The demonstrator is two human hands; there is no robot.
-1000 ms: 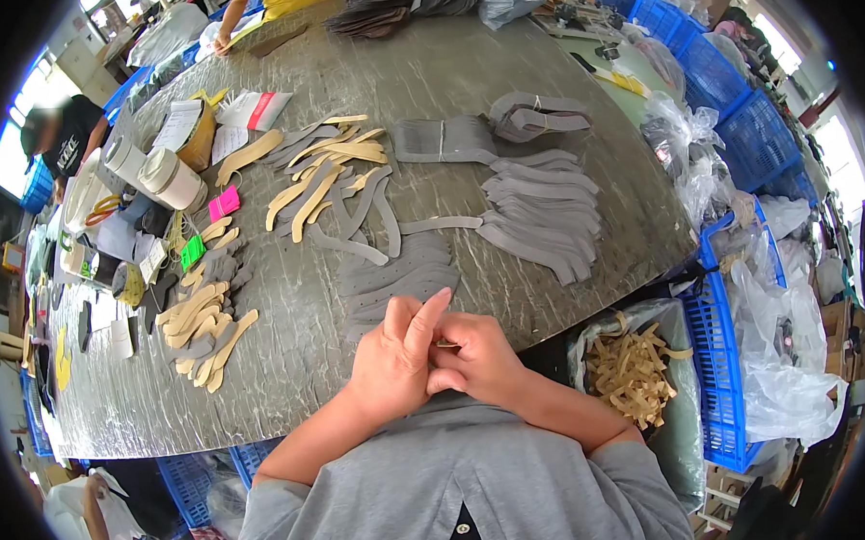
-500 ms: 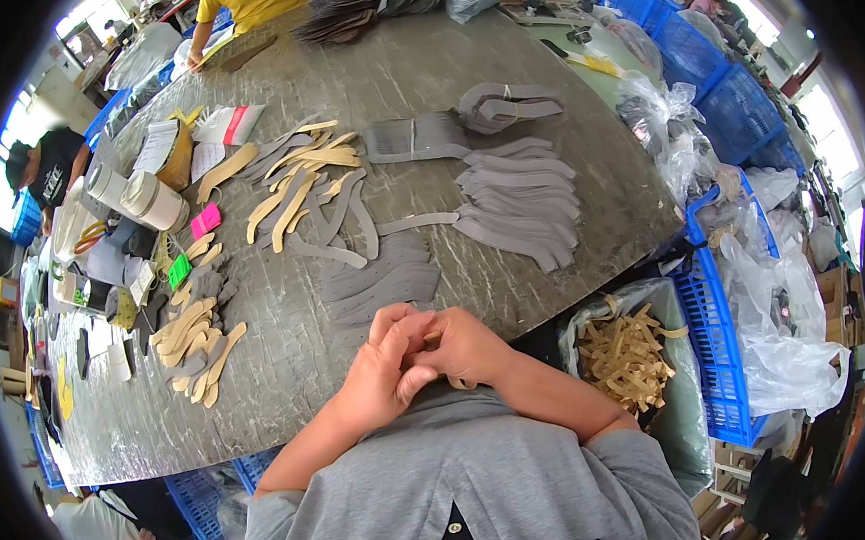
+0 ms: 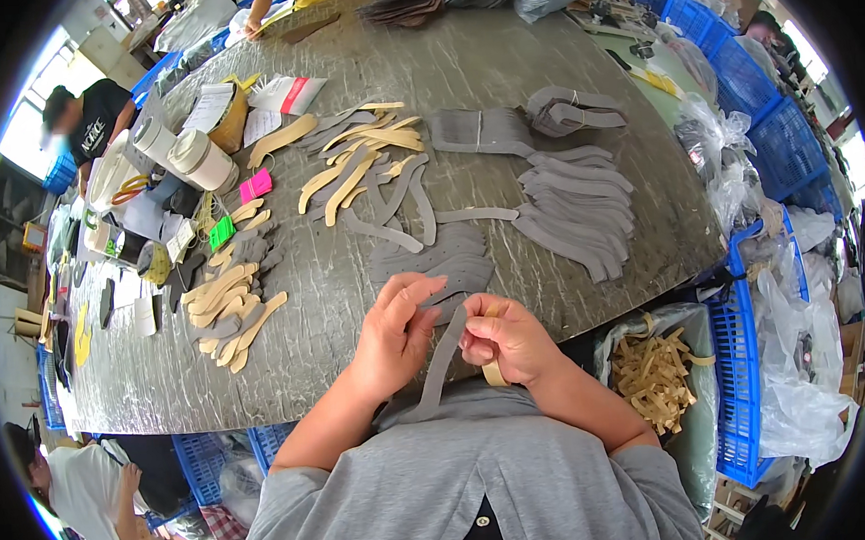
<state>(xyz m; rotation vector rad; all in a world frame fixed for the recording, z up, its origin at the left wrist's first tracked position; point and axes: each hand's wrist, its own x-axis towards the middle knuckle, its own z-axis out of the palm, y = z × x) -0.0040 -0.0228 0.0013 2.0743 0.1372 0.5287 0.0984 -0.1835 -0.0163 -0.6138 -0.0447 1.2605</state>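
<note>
Close to my body, my right hand point(image 3: 509, 342) pinches the upper end of a curved grey strip point(image 3: 440, 364), which hangs down toward my shirt. A narrow tan strip point(image 3: 495, 371) also sticks out below that hand's fingers. Just left of the grey strip, my left hand point(image 3: 397, 331) has its fingers apart and grips nothing that I can see. Beyond my hands lies a fanned pile of grey pieces point(image 3: 437, 253). Farther right is a neat row of overlapping grey strips point(image 3: 579, 206). Mixed grey and tan strips point(image 3: 370, 167) lie loosely behind.
At my right, a lined bin point(image 3: 699, 355) holds tan strip scraps point(image 3: 655, 381), beside a blue basket point(image 3: 734, 382). More tan and grey pieces point(image 3: 224, 303) lie at left, near white jars point(image 3: 201, 162) and papers. Other people stand around the table point(image 3: 329, 342).
My hands, clasped together before, have moved apart. The grey strip now shows hanging from my right hand, with the tan strip beside it. The view has shifted, so the table sits farther right.
</note>
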